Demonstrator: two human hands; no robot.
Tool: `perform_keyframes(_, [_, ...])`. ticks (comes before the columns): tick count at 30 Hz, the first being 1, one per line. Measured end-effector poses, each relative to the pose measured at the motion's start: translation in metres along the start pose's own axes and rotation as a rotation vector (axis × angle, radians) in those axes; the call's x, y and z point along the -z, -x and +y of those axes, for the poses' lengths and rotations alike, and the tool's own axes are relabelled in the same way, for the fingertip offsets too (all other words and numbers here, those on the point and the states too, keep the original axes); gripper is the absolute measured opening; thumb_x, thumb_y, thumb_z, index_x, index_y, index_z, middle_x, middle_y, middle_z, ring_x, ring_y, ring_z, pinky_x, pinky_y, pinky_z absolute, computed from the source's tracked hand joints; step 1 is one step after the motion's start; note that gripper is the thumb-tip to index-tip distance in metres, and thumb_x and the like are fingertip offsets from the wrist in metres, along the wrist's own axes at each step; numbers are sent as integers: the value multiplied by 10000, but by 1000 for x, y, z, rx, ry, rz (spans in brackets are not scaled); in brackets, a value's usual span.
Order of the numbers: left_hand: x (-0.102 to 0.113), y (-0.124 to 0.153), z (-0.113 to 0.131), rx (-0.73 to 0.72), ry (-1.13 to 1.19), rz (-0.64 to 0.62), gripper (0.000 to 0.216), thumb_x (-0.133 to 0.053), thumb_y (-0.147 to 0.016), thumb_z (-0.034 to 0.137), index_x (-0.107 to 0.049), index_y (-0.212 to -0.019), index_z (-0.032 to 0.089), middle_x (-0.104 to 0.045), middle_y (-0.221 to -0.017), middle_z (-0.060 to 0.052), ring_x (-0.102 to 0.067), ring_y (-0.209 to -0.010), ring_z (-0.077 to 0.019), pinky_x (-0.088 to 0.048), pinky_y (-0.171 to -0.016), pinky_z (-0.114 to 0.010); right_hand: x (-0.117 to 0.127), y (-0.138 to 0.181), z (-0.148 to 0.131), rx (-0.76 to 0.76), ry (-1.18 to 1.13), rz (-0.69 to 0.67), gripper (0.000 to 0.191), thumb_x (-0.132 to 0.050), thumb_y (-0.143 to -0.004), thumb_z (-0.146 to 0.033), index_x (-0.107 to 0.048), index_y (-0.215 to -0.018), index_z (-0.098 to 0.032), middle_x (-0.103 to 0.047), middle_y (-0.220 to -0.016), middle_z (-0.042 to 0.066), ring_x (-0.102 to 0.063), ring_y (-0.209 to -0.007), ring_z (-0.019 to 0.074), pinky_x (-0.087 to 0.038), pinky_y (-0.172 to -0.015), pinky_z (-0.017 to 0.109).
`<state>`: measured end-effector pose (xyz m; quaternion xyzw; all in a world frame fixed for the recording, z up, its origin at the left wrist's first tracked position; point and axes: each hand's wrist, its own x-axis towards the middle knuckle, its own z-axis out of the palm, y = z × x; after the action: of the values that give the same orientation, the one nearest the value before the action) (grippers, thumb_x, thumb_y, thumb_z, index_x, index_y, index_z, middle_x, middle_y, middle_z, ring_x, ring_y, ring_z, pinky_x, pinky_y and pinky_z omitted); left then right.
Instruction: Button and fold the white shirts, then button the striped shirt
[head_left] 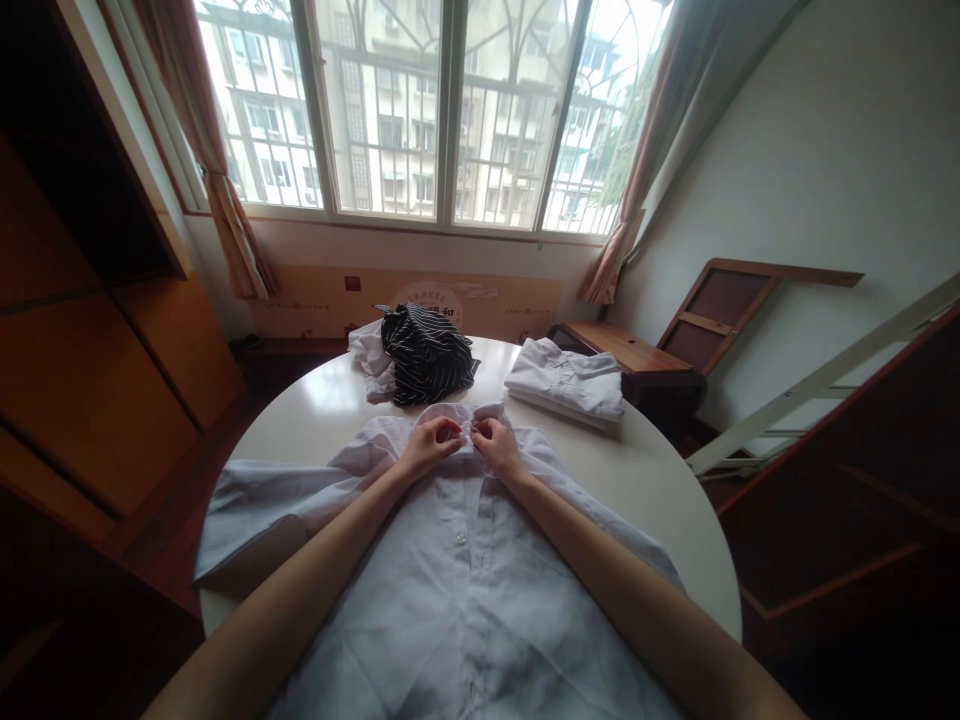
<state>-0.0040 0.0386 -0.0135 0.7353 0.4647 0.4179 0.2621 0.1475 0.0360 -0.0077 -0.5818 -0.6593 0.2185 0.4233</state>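
A white button-up shirt [420,610] lies front side up, its collar toward the window and its lower part reaching the near edge of the view. At the collar, my left hand [433,444] pinches the fabric on the left side of the front opening. My right hand [495,446] pinches the right side close by, the fingertips of both hands almost meeting. The exact bit of cloth or button between the fingers is too small to make out. Below the hands a button [461,538] shows beside the placket. One sleeve spreads to the left; the other passes under my right forearm.
The round white table [675,500] carries a folded stack of white shirts [566,385] at the back right. A black striped garment [429,355] and a crumpled white cloth [367,355] lie at the back left. Beyond stands a wooden bench [622,345] below the window.
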Motion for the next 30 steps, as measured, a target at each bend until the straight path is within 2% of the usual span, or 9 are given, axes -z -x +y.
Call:
perform_keyframes(7, [-1, 1, -3, -12, -4, -15, 226, -581, -668, 318, -603, -824, 155, -583, -684, 9, -497, -613, -102, -396, -582, -210, 1, 5, -4, 96, 32, -76, 129, -499, -704, -222, -606, -757, -174, -637, -723, 28, -571, -678, 155, -429, -649, 267])
perform_keyframes(14, [1, 1, 0, 3, -39, -11, 234, -584, -670, 330, -597, -837, 167, -600, -719, 3, -536, -689, -127, -418, -632, -226, 1, 6, -6, 131, 24, -46, 169, -516, -663, -196, -636, -778, -162, -645, -716, 30, -577, -677, 159, -438, -650, 262])
perform_keyframes(23, [1, 2, -2, -20, 21, 10, 266, -629, -629, 324, -554, -821, 156, -579, -732, 3, -536, -660, -114, -421, -597, -213, 0, 7, -6, 103, 20, -20, 166, -517, -660, -193, -644, -763, -162, -650, -706, 30, -583, -659, 155, -441, -645, 259])
perform_keyframes(30, [0, 2, -4, -17, 36, 8, 260, -627, -633, 355, -556, -786, 157, -552, -662, 18, -503, -598, -101, -397, -541, -203, 2, 8, -9, 157, 77, -42, 163, -524, -666, -171, -645, -774, -149, -648, -740, 49, -584, -701, 166, -440, -676, 264])
